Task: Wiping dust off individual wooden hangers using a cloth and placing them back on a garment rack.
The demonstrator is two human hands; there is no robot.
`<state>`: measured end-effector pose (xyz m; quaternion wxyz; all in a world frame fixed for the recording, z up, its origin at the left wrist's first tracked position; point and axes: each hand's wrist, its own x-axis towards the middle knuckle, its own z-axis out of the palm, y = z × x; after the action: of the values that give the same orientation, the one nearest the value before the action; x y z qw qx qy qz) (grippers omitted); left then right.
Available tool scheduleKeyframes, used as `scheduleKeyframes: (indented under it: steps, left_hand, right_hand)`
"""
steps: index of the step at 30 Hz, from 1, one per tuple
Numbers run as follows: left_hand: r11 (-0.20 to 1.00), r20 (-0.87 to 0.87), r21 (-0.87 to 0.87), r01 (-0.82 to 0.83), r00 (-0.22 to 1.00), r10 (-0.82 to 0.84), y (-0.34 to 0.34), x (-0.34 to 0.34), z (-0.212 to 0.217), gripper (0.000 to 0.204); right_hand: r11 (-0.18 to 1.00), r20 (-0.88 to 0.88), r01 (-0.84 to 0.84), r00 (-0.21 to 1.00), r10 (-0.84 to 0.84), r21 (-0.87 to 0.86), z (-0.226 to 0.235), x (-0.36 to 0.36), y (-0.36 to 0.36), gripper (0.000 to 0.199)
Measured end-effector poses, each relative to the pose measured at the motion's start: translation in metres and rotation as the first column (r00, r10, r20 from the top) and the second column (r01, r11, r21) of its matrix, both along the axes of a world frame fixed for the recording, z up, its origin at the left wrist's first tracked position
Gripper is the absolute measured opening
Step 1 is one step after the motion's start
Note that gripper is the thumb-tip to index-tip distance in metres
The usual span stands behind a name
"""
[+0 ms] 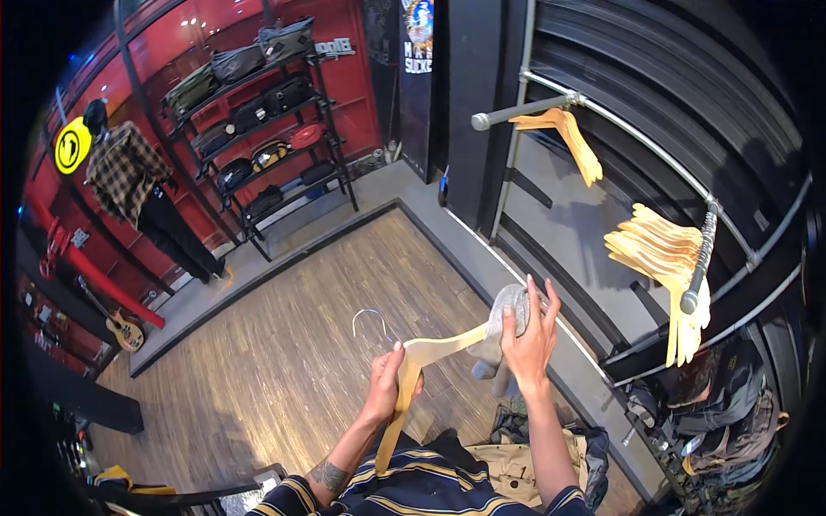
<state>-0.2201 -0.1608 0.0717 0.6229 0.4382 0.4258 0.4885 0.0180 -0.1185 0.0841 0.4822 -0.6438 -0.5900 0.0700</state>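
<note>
A pale wooden clothes hanger [432,350] with a silver hook is gripped near its middle by my left hand [389,378], thumb on the face and fingers behind. One arm of the hanger points down toward my striped shirt; the other reaches up to the right. Around that right end my right hand [529,335] presses a grey cloth [506,311], its thumb in front and its fingers stretched along the top edge. The cloth covers the hanger's tip, and a loose end of it dangles below.
At right, wooden hangers [664,245] hang in a bunch on a metal rail [707,258], and more hangers [568,133] on another bar. Clothes and bags [723,413] are heaped lower right; beige garments [533,456] lie below me. A bag shelf [267,129] and dressed mannequin [142,185] stand far left.
</note>
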Motion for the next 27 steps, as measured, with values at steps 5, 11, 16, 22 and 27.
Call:
scheduleKeyframes:
  steps: [5,11,16,22,27]
  left_hand:
    - [0.998,0.028,-0.002,-0.066,0.997,0.066,-0.002,-0.037,0.006,0.063]
    - [0.997,0.126,-0.026,-0.069,0.989,0.072,0.008,-0.101,-0.003,0.057]
    - [0.994,0.165,-0.081,-0.076,0.982,0.088,0.020,-0.148,-0.006,0.059]
    - [0.985,0.224,-0.151,-0.083,0.968,0.115,0.034,-0.203,-0.014,0.060]
    - [0.986,0.223,-0.147,-0.079,0.968,0.111,0.046,-0.240,-0.019,0.059]
  right_hand:
    - [0.999,0.094,0.002,0.996,-0.007,0.047,-0.006,-0.044,0.013,0.073]
    - [0.991,0.097,-0.091,0.992,0.082,0.096,-0.006,-0.101,0.024,0.081]
    - [0.983,0.397,0.164,0.899,-0.183,0.084,0.005,-0.158,0.024,0.076]
    - [0.990,-0.078,-0.077,0.993,0.086,0.118,-0.001,-0.213,0.041,0.077]
    - [0.994,0.009,-0.079,0.997,0.079,0.076,-0.013,-0.242,0.050,0.072]
